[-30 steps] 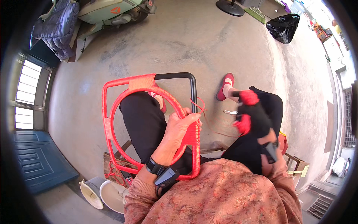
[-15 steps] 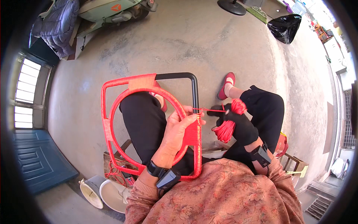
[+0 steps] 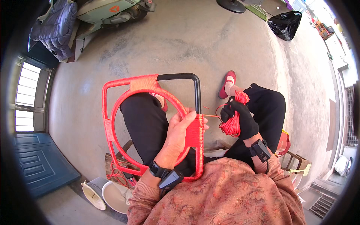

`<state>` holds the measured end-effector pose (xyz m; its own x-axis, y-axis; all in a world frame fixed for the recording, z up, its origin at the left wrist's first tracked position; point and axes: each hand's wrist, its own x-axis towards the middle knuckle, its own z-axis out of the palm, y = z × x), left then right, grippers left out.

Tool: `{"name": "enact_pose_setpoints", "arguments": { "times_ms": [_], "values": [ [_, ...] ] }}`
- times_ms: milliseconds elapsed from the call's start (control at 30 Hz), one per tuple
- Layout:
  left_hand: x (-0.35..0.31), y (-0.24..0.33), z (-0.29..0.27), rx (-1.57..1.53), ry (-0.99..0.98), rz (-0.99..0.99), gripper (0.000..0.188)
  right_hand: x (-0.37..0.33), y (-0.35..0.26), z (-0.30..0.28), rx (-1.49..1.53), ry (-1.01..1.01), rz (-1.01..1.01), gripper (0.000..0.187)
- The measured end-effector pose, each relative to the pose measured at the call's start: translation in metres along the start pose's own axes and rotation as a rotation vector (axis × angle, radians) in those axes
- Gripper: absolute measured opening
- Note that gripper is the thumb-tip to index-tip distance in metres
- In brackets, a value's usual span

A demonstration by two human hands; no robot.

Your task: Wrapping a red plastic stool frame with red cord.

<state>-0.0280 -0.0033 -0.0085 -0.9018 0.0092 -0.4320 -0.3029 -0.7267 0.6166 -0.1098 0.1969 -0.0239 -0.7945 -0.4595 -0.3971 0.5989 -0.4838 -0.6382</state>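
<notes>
A metal frame (image 3: 198,93), a rounded square with a ring inside it, rests over my lap. Red cord wraps most of it; bare black tube shows at the top right corner. My left hand (image 3: 179,129) grips the frame's right side where the wrapping ends, thumb on the front and fingers behind. In the black-gloved right hand (image 3: 242,118) is a bundle of red cord (image 3: 231,125), held beside the frame and apart from it. A taut strand of cord (image 3: 212,116) runs between the wrapped edge and that hand.
At my left stand a white bucket (image 3: 114,197) and a wooden stool (image 3: 122,168) with loose red cord. A scooter (image 3: 107,13) with a padded cover is parked at the far left, near a blue door (image 3: 45,159). A black bag (image 3: 285,25) lies far right.
My right hand has moved a little right and its fingers have curled in around the bundle. The strand now slants slightly. My left hand keeps its hold on the frame.
</notes>
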Motion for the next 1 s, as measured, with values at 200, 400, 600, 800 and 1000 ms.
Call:
{"name": "enact_pose_setpoints", "arguments": {
  "times_ms": [200, 400, 600, 800, 1000],
  "values": [
    [0.001, -0.011, -0.006, 0.002, -0.033, 0.040, 0.008, 0.007, -0.015, -0.008, -0.299, 0.110, 0.139, 0.031],
    [0.000, -0.010, -0.001, 0.099, 0.031, 0.026, 0.011, 0.039, -0.054, -0.038, -0.285, 0.155, -0.050, 0.054],
    [0.009, -0.018, -0.005, 0.285, 0.214, 0.303, 0.036, 0.033, -0.029, 0.061, -1.600, 0.050, -0.758, 0.062],
    [0.008, -0.010, 0.008, 0.310, 0.358, 0.462, 0.045, 0.039, -0.013, 0.100, -2.270, -0.338, -1.058, 0.045],
    [0.010, -0.009, -0.002, 0.144, 0.102, 0.267, 0.028, 0.024, -0.013, 0.089, -1.633, -0.186, -1.130, 0.030]
  ]
}}
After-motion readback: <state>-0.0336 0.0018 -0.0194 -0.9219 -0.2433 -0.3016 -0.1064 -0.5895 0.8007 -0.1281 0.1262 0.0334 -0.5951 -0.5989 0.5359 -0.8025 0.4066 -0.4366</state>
